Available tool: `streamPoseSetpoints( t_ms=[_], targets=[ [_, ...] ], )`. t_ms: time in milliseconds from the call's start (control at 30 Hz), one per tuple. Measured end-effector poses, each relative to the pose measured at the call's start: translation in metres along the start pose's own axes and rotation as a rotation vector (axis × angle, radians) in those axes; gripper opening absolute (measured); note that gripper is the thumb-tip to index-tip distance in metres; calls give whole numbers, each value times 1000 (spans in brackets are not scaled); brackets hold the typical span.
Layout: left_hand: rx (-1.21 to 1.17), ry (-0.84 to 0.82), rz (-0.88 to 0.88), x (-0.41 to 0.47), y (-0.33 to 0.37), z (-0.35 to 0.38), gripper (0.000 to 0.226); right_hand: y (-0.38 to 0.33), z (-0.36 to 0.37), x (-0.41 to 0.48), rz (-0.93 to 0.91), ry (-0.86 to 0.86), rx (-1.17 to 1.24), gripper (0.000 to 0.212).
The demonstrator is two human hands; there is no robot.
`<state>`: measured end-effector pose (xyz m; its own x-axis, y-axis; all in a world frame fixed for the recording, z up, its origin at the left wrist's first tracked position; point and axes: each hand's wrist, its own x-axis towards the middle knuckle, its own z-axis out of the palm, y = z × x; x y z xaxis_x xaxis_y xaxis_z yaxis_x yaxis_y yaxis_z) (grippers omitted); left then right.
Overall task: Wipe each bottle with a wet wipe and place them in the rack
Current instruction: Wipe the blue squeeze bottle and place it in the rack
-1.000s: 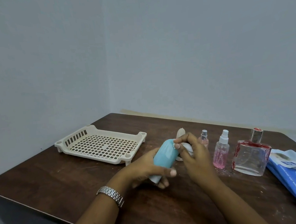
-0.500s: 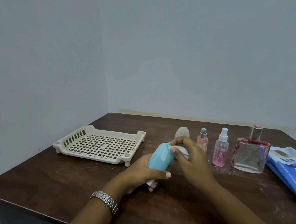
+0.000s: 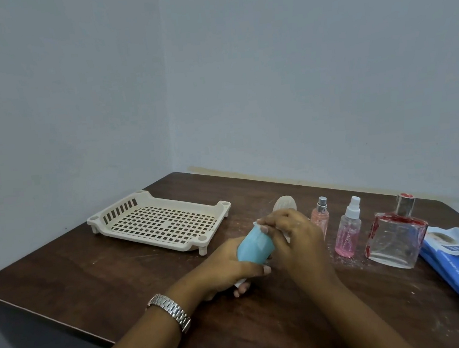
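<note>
The left hand (image 3: 226, 269) gripped the blue bottle (image 3: 253, 247) low on its body and held it tilted above the surface (image 3: 121, 282), in front of the rack (image 3: 156, 238). The right hand (image 3: 293, 237) pinched a wipe (image 3: 256, 223) against the bottle's upper end. To wipe well, I judged, the left should turn the bottle while the right dragged the wipe down every side, base included. The pink bottle (image 3: 320, 218) stood just beside the right hand, leaving little room there. The way to the rack lay open, but its low rim called for a small lift. The surface's near edge ran under the left forearm.
</note>
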<state>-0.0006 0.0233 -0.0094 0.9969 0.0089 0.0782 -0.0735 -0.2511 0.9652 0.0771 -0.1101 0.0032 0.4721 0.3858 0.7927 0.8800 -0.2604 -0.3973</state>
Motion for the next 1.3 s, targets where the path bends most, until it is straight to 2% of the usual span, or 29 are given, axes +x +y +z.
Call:
streamPoseSetpoints(
  t_ms=[100, 367, 433, 500, 600, 667, 800, 900, 1000, 1067, 1200, 1300],
  targets=[
    [31, 33, -6, 1, -1, 1, 28, -1, 0, 6, 38, -9, 2, 18],
    [101, 158, -43, 3, -6, 7, 14, -17, 5, -4, -251, -267, -215, 30],
    [117, 167, -43, 4, -5, 8, 14, -14, 4, -4, -268, -293, -235, 27],
    [133, 170, -46, 5, -4, 9, 16, -3, 5, 1, -222, -259, -231, 21],
    [130, 183, -43, 6, -3, 10, 18, 2, 9, 4, -150, -196, -237, 25],
    [123, 210, -45, 5, -4, 10, 14, -8, 12, 1, -212, -159, -211, 17],
    [97, 231, -36, 4, -6, 10, 12, -16, 13, -10, -307, -193, -143, 32],
    [73, 193, -41, 3, -4, 9, 13, -1, 9, -1, -190, -191, -168, 24],
    [78, 154, -55, 3, -4, 7, 25, 8, 4, 8, -34, -72, -94, 20],
    [64, 145, -60, 3, -5, 6, 29, 8, 4, 7, 7, -46, -66, 21],
    [-4, 163, -47, 3, -6, 6, 11, -4, 9, -8, -137, -117, -63, 23],
    [-34, 160, -43, 2, -5, 5, 9, -3, 9, -9, -202, -161, -45, 24]
  ],
)
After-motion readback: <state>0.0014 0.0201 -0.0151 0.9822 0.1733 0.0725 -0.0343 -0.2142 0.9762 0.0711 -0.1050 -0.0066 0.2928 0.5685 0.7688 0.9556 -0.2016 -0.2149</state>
